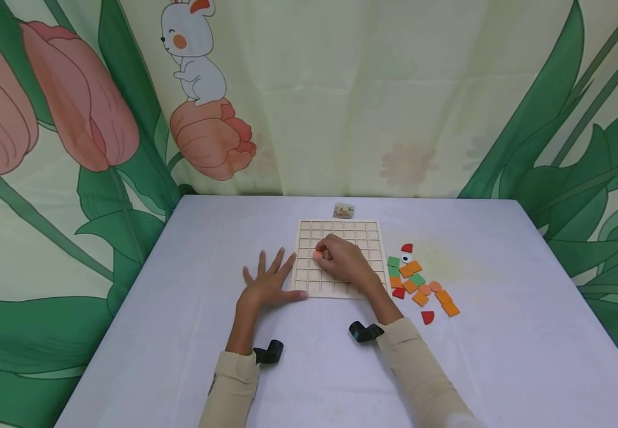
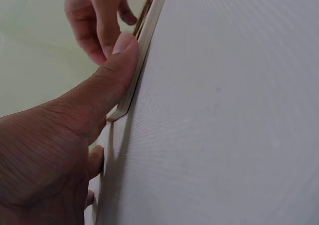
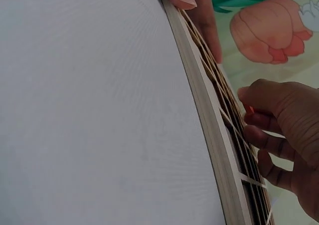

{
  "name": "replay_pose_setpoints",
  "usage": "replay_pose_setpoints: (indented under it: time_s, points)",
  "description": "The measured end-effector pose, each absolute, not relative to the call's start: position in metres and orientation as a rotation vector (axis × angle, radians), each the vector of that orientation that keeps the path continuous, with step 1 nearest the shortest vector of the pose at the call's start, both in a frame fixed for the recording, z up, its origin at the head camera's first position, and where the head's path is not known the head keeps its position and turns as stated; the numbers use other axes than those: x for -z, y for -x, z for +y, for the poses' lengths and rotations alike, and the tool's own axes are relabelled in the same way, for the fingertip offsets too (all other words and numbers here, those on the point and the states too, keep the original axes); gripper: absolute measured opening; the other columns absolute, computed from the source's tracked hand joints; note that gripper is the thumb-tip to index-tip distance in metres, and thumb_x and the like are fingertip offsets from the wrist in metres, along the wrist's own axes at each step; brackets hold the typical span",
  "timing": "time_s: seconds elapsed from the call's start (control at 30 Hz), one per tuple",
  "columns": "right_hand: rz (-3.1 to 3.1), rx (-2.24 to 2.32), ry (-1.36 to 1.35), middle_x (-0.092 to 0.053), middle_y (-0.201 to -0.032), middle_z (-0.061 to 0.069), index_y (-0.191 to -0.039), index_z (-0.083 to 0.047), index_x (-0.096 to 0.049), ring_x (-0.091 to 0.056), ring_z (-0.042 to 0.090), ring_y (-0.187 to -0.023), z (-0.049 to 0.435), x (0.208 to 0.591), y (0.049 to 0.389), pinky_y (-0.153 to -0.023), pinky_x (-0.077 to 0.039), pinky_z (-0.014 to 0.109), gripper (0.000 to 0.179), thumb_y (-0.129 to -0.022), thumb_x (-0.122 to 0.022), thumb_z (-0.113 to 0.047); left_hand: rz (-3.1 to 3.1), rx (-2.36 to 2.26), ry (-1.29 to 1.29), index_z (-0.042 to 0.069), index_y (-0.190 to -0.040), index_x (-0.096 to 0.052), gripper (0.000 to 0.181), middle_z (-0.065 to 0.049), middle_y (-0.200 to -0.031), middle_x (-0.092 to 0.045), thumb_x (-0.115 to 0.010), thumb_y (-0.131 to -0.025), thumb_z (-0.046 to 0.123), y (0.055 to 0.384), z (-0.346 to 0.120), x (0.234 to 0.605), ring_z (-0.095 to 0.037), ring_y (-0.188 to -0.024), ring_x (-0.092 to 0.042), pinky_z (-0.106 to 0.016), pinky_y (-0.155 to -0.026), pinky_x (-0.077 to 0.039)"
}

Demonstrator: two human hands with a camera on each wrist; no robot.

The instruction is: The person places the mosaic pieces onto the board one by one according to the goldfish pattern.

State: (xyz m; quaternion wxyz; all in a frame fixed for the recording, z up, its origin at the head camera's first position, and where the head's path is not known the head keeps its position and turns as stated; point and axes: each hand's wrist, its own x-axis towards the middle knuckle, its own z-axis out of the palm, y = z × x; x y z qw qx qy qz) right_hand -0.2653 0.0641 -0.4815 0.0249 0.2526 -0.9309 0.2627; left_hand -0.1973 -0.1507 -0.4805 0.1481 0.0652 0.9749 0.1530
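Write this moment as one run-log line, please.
left hand: spread, touching grid board | right hand: pinching orange disc over board | loose pieces: beside board

Pcs in way R of brd

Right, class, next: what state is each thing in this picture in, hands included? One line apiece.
Board: lying flat, partly covered.
Orange disc: held; whether it touches the board is unclear.
Left hand: fingers spread, thumb at the board's edge.
Right hand: pinching the orange disc.
Loose pieces: scattered right of the board, some touching.
Card: past the board's far edge, picture too small to read.
Curtain: hanging.
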Motion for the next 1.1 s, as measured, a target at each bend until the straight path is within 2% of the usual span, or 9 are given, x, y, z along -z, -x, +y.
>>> replay_pose_setpoints:
  time_s: [0.23,0.77,1.1]
  points:
    - [-2.870,-0.821,-0.818,-0.064,-0.102,-0.002,-0.109,-0.012,-0.067,-0.054,0.011,-0.077,0.052,0.482,0.273,-0.066,-0.046,0.026,0.024,-0.092,-0.066,-0.028,2.801,-0.429,-0.178,0.036,-0.157,-0.012,0.101,0.002,-0.166,0.002,-0.059,-0.077,0.077,0.198,-0.151,0.480,-0.041,-0.149,0.015,-0.078,-0.107,0.003]
    - [-2.893,-0.771,-0.712,-0.063,-0.107,0.003,-0.111,-0.009,-0.068,-0.061,0.017,-0.084,0.031,0.486,0.290,-0.075,-0.053,0.034,0.027,-0.092,-0.066,-0.028,2.807,-0.405,-0.196,0.035,-0.157,-0.012,0.102,0.002,-0.167,0.002,-0.058,-0.077,0.078,0.199,-0.150,0.482,-0.042,-0.150,0.012,-0.078,-0.107,0.000]
    - [-2.884,-0.703,-0.693,-0.061,-0.105,0.004,-0.108,-0.011,-0.069,-0.060,0.018,-0.075,0.025,0.486,0.294,-0.067,-0.052,0.036,0.023,-0.092,-0.064,-0.028,2.809,-0.448,-0.202,0.035,-0.157,-0.013,0.101,0.001,-0.167,0.001,-0.060,-0.078,0.076,0.197,-0.152,0.480,-0.042,-0.150,0.013,-0.079,-0.106,0.002]
